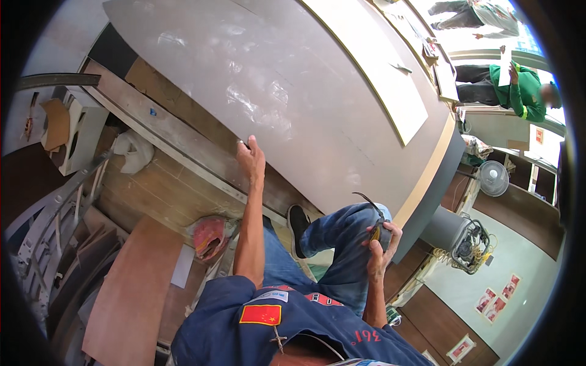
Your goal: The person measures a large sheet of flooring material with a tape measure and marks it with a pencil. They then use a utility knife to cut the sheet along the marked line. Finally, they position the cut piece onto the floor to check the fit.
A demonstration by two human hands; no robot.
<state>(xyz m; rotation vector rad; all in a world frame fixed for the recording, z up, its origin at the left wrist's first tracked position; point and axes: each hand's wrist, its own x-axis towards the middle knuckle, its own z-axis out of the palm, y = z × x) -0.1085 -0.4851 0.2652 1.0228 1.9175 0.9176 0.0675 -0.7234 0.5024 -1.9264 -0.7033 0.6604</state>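
Note:
A large grey panel (305, 122) with pale smears slants across the upper middle. My left hand (251, 160) is closed at its near left edge, fingers curled round the rim. In my right hand (381, 247), beside my raised knee, is a dark thing with a yellow part (376, 233) and a thin, curved black arm sticking out; it resembles safety glasses, but the fingers cover much of it. A long cream board (378, 85) lies on the panel's far side, with a small pointed tool (401, 68) on it.
Metal racking (61, 232) with boards curves along the left, beside a brown board (134, 287). A red-and-white bag (210, 236) lies by my left arm. At right stand a compressor (461, 238) and a fan (493, 177). A person in green (519, 91) stands at upper right.

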